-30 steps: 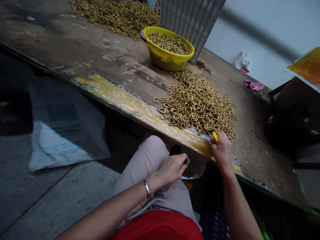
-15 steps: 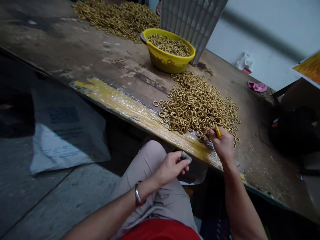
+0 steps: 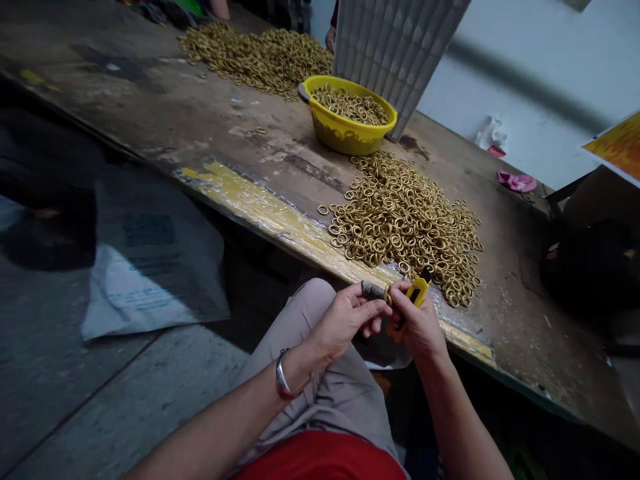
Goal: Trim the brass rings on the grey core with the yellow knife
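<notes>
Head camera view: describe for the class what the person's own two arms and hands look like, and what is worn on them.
Both forearms are bare, with no sleeves showing and no gloves. The left hand has a plain, rounded silver metal bangle round its wrist. The right hand and its wrist show no jewellery or watch. No rings can be made out on the fingers of either hand.
</notes>
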A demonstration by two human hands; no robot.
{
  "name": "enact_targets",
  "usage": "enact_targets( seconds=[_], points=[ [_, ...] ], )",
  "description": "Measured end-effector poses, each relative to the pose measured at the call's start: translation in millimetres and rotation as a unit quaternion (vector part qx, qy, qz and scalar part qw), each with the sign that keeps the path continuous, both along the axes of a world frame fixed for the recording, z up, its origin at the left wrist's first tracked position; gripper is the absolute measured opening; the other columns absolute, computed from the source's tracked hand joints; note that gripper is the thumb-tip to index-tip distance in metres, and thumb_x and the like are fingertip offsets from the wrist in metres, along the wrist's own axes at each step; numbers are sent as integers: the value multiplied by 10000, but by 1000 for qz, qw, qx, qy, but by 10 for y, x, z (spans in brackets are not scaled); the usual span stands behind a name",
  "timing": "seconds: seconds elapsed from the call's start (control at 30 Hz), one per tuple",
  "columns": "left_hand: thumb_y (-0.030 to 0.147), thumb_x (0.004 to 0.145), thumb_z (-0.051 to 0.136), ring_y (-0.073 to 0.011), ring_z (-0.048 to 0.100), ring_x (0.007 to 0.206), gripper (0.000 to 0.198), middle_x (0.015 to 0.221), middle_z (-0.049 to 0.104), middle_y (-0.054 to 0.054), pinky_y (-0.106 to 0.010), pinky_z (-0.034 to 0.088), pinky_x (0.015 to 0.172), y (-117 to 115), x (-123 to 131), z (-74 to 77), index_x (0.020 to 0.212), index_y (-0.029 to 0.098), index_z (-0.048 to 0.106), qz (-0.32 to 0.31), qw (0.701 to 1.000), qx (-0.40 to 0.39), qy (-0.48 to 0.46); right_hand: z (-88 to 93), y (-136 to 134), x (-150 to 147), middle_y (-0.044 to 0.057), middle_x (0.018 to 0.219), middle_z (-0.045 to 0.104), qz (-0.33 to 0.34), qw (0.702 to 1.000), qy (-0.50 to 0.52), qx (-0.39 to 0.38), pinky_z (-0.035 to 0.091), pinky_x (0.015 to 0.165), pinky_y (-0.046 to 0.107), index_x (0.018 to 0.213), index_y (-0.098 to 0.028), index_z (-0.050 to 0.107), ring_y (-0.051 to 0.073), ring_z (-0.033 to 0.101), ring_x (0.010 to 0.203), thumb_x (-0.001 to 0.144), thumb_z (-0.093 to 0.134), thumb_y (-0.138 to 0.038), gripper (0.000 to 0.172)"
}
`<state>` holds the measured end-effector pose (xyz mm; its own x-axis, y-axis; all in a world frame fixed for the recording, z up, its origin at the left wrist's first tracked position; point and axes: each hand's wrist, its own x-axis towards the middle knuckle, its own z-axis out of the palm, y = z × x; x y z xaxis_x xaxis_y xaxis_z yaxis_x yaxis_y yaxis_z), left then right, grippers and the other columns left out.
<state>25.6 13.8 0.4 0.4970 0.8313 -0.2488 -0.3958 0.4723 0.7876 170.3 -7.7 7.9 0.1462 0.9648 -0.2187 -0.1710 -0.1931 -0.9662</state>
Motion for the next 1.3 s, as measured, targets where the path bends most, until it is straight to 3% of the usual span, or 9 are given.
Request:
enact_targets(
  seconds=[0.17, 0.33, 0.5, 0.67, 0.77, 0.93, 1.03, 1.17, 1.3],
  points=[
    [349, 758, 733, -59, 523, 477, 264, 697, 662, -6, -177, 377, 439, -39, -72, 7, 822, 133, 594, 14, 998, 50, 36, 45, -84, -104, -73, 529, 486, 12, 1000, -24, 6, 322, 432, 186, 843, -194, 584, 67, 373, 437, 837, 680, -439, 263],
    [398, 799, 694, -62, 524, 457, 300, 726, 680, -19, -182, 367, 419, -104, -176, 84, 884, 138, 572, -20, 996, 75, 36, 203, -142, -52, -10, 751, 625, 49, 971, -215, 94, 443, 613, 244, 1015, -209, 672, 122, 551, 643, 846, 671, -377, 238],
    [415, 740, 763, -56, 516, 466, 357, 760, 670, -16, -180, 357, 417, -192, -207, 163, 884, 139, 589, -34, 999, 13, -15, 233, -197, -70, 1, 742, 640, 50, 947, -279, 152, 472, 715, 285, 907, -217, 697, 156, 598, 726, 891, 615, -347, 154],
    [336, 697, 801, -45, 462, 472, 292, 607, 564, 32, -179, 358, 453, -245, -211, 145, 763, 121, 616, -32, 999, -23, -31, 240, -282, -123, 23, 836, 658, 31, 924, -325, 199, 478, 764, 301, 928, -225, 693, 167, 616, 803, 922, 561, -299, 152],
    [349, 700, 781, -63, 472, 469, 284, 553, 551, 34, -195, 371, 466, -256, -239, 153, 731, 128, 605, 1, 1000, 7, 14, 264, -359, -98, 44, 889, 653, 63, 876, -429, 212, 473, 745, 295, 1017, -227, 682, 176, 615, 821, 930, 501, -240, 201],
    [338, 730, 730, -83, 490, 472, 244, 513, 548, 38, -208, 392, 478, -281, -292, 243, 705, 145, 583, 35, 992, 75, 99, 305, -474, -80, 58, 918, 649, 112, 751, -626, 179, 434, 668, 249, 1068, -197, 654, 169, 609, 758, 789, 477, -53, 360],
    [310, 751, 688, -89, 503, 476, 200, 520, 551, 34, -208, 392, 475, -317, -303, 280, 694, 147, 586, 37, 983, 110, 140, 334, -492, -102, 48, 900, 654, 109, 695, -696, 143, 397, 624, 250, 1052, -202, 651, 166, 598, 703, 742, 479, -10, 403],
    [294, 767, 663, -94, 504, 485, 185, 519, 554, 28, -206, 380, 473, -367, -315, 276, 678, 149, 591, 44, 968, 158, 191, 355, -477, -103, 40, 847, 657, 113, 651, -742, 110, 340, 574, 258, 958, -206, 652, 161, 585, 652, 775, 497, -22, 302],
    [305, 776, 661, -93, 498, 482, 195, 513, 556, 24, -204, 372, 470, -376, -325, 263, 678, 144, 611, 34, 963, 168, 209, 339, -475, -65, 39, 844, 664, 121, 655, -735, 130, 342, 577, 259, 961, -206, 655, 164, 597, 656, 781, 512, -29, 290]
  ],
)
